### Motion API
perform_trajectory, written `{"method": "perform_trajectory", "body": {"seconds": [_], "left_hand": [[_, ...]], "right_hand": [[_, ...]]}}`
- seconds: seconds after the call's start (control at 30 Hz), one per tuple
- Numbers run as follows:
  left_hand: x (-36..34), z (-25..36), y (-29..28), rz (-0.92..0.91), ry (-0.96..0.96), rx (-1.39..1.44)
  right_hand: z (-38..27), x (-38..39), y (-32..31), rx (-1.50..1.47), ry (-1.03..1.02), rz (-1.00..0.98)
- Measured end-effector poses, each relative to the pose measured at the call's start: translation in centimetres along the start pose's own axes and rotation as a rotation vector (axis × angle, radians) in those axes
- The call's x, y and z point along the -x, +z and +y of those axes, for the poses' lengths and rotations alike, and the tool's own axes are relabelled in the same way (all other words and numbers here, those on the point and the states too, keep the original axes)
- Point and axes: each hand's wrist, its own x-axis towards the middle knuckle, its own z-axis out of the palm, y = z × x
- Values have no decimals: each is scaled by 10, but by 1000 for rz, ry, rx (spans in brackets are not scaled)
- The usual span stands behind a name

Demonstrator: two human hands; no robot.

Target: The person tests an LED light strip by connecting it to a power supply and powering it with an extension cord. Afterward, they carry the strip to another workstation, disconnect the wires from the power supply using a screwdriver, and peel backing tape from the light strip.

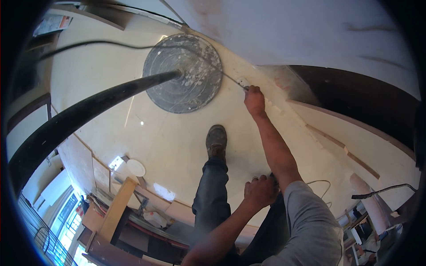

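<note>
My right hand (pixel 254 101) reaches forward, fingers closed on the end of a dark cable (pixel 228 77) right beside a small white socket (pixel 243 82). Whether the cable's end sits in the socket is too small to tell. From there the cable runs left across a round, scuffed grey base (pixel 195 95). Out of that base rises a thick black pole (pixel 111 91), leaning toward the left in view. My left hand (pixel 261 193) rests lower down by my knee, its fingers curled round something dark, mostly hidden.
A pale floor (pixel 168 142) lies under my boot (pixel 216 137). Wooden boards and shelving (pixel 117 208) stand at lower left, near a white round disc (pixel 136 167). At right are long panels (pixel 355 133), a strip of wood (pixel 361 164) and a black hose-like piece (pixel 372 194).
</note>
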Motion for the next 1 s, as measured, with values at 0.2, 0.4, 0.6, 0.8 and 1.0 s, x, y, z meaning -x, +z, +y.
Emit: {"method": "perform_trajectory", "body": {"seconds": [0.2, 0.4, 0.6, 0.8, 1.0], "left_hand": [[2, 0, -6, -26, -18, 10], [1, -1, -3, -39, -17, -4], [3, -5, -1, 3, -23, 26], [1, 7, -2, 2, 9, 28], [1, 5, -1, 15, 5, 27]], "right_hand": [[12, 7, 7, -84, 68, 157], [32, -6, 3, -261, 289, 141], [31, -12, -4, -326, 390, -10], [67, -19, 3, -613, 399, -50], [48, -23, -3, -583, 416, -86]]}}
